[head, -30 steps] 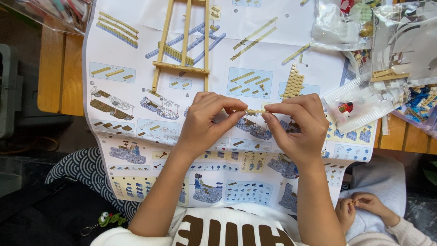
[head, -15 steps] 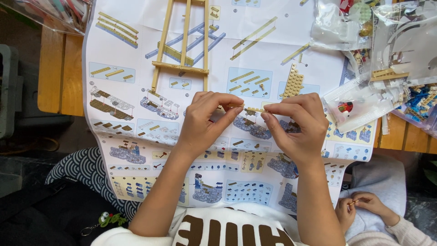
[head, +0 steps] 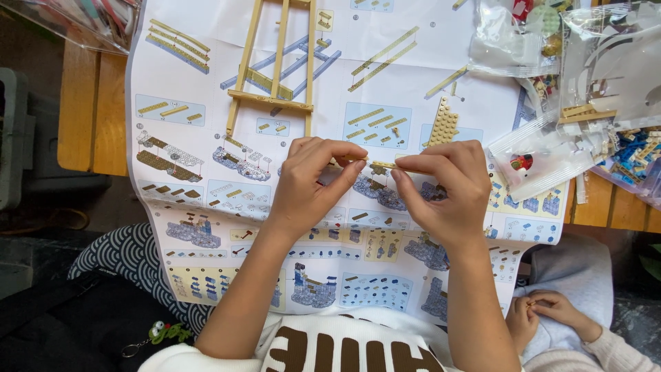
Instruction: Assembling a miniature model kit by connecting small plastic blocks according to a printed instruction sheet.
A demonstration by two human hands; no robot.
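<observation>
My left hand (head: 310, 182) and my right hand (head: 444, 189) meet over a large printed instruction sheet (head: 206, 148). Between their fingertips they pinch a thin tan strip of building bricks (head: 382, 165), held level just above the paper. Both hands have thumb and forefinger closed on it, one at each end. Beyond my left hand lies a tan ladder-like brick frame (head: 279, 62) on the sheet. A small tan studded plate (head: 443, 124) rests just above my right hand.
Clear plastic bags of loose bricks (head: 585, 76) crowd the upper right on the wooden table (head: 89, 110). Another bag (head: 82, 17) lies at the upper left. A second person's small hands (head: 544, 310) rest at the lower right. A dark bag (head: 76, 324) sits lower left.
My hands stay almost in place on the tan strip; the fingers shifted only slightly along it.
</observation>
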